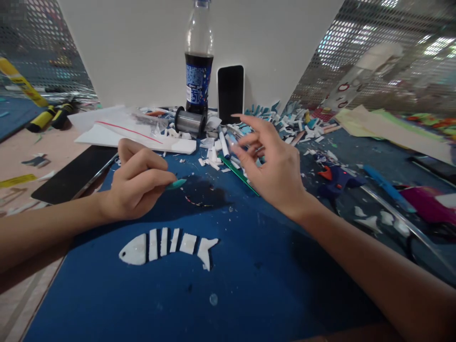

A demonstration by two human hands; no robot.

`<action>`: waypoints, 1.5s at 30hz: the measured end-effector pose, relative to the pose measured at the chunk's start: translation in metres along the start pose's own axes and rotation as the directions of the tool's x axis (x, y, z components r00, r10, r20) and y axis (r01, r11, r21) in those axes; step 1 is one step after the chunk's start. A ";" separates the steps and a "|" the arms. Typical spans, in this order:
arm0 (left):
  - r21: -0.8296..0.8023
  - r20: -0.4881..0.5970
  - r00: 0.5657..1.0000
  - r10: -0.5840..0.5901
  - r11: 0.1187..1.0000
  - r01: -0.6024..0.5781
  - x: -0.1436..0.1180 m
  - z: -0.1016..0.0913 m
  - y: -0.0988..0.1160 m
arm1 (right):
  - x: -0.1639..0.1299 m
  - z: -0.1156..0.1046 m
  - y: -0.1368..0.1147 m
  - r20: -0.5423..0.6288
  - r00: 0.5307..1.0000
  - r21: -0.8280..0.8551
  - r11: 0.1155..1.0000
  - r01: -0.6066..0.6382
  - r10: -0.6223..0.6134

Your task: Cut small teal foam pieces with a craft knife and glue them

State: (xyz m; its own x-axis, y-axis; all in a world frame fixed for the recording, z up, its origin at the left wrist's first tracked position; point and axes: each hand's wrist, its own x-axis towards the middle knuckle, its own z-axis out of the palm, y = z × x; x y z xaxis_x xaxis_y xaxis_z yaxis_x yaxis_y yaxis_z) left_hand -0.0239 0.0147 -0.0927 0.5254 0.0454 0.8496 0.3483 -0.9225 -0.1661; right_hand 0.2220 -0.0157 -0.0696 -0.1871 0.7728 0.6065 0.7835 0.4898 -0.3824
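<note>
at the far left, yellow-and-black tools [50, 117] lie on the pale table edge [21, 156], and a flat black slab [71, 175] rests beside the blue mat [249, 285]. the left hand [137, 185] is closed in a pinch on a small teal piece [177, 184], thumb and forefinger clamped on its near end; the piece's long axis runs roughly left to right and its free tip points right, just above the mat. just below that hand, a white fish shape [167, 244] cut into slices lies flat on the mat, long axis left to right, head to the left, tail to the right. behind the hand sits a white sheet with a clear plastic bag [135, 128] on it, then a metal spool [189, 122] on its side. a soda bottle [198, 61] stands upright behind the spool, dark drink filling only its lower part, cap on. a black phone [231, 93] leans upright against the white board [142, 47]. the right hand [274, 166] hovers open above the mat, fingers spread and curled, holding nothing, over a green stick [238, 173] and white scraps [213, 159]. further right lie blue and white cuttings [285, 121], a blue-and-orange tool [335, 178], a blue pen [388, 187] and pale paper sheets [392, 128].
</note>
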 end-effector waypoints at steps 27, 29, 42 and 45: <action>-0.152 0.208 0.936 -0.284 0.936 0.317 0.010 0.002 0.011 | -0.022 0.023 -0.045 0.672 0.740 0.735 0.089 -0.673 0.044; -0.159 0.229 0.926 -0.299 0.927 0.339 0.009 0.001 0.010 | -0.022 0.024 -0.045 0.670 0.742 0.740 0.044 -0.671 0.031; -0.173 0.259 0.940 -0.220 0.947 0.269 0.009 0.000 0.012 | -0.024 0.027 -0.038 0.685 0.714 0.727 -0.087 -0.681 0.146; -0.169 0.268 0.942 -0.203 0.953 0.253 0.008 0.000 0.012 | -0.025 0.028 -0.039 0.686 0.712 0.727 -0.100 -0.679 0.149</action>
State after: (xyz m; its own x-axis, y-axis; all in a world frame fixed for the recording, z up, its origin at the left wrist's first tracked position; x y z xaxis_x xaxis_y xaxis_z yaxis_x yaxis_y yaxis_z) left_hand -0.0157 0.0042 -0.0875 0.6322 0.3322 0.6999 0.3337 -0.9321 0.1409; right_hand 0.1799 -0.0425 -0.0896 -0.4230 0.9003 -0.1030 -0.3820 -0.2802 -0.8806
